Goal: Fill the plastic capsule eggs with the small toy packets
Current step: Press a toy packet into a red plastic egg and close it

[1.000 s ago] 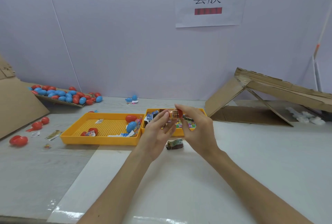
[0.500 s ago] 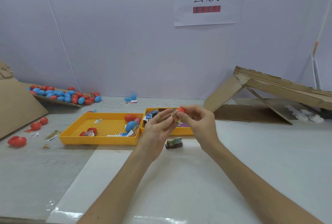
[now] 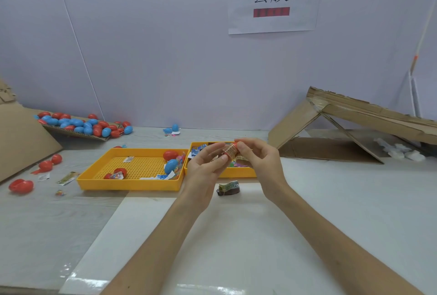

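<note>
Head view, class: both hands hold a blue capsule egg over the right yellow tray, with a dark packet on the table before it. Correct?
No: the head view shows the capsule egg is red, not blue. Left hand and right hand hold it over the right yellow tray, with the dark packet on the table before it.

Single head-worn wide-angle view, facing forward and slightly down over table point(image 3: 354, 200) toward back wall point(image 3: 165, 58); close in, near table edge at frame bottom.
</note>
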`<move>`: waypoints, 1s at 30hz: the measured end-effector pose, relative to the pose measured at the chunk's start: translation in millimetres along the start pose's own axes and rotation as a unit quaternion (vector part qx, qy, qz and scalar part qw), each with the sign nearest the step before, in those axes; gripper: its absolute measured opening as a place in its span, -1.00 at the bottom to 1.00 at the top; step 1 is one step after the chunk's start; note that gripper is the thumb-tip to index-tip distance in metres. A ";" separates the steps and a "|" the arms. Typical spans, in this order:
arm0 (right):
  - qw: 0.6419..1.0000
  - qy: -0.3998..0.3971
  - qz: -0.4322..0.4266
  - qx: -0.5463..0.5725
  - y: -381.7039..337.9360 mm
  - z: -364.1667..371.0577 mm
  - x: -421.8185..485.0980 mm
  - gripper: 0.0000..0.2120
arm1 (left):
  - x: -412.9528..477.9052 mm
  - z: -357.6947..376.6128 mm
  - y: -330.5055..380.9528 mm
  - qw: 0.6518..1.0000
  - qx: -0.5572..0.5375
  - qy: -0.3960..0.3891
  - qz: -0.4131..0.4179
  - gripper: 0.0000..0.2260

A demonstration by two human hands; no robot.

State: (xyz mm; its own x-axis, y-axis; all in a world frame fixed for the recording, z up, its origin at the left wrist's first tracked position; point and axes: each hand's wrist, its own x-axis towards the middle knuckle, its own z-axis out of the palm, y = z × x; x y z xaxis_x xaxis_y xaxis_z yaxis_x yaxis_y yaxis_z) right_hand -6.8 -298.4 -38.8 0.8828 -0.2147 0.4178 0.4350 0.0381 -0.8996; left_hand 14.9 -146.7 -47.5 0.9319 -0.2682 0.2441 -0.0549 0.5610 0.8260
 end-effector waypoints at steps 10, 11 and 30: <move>0.999 0.003 -0.017 -0.027 -2.4 0.6 -1.0 -0.83 | -1.2 1.4 1.1 0.997 0.076 0.005 0.019 -0.69; 1.000 0.002 -0.018 -0.026 -2.6 0.4 -1.0 -0.83 | -1.5 2.2 1.1 0.997 0.075 0.004 0.015 -0.71; 1.000 -0.024 0.020 0.003 5.1 -0.5 1.2 -0.86 | -1.0 1.5 -1.0 0.984 0.166 0.045 0.057 -0.71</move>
State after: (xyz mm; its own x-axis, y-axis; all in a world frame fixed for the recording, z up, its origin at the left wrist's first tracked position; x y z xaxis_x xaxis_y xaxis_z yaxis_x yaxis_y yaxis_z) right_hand -3.6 -299.0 -42.9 0.9071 -0.1662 0.3868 0.3996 0.0510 -0.9153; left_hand 13.4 -148.2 -47.8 0.9398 -0.1394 0.3119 -0.2615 0.2938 0.9194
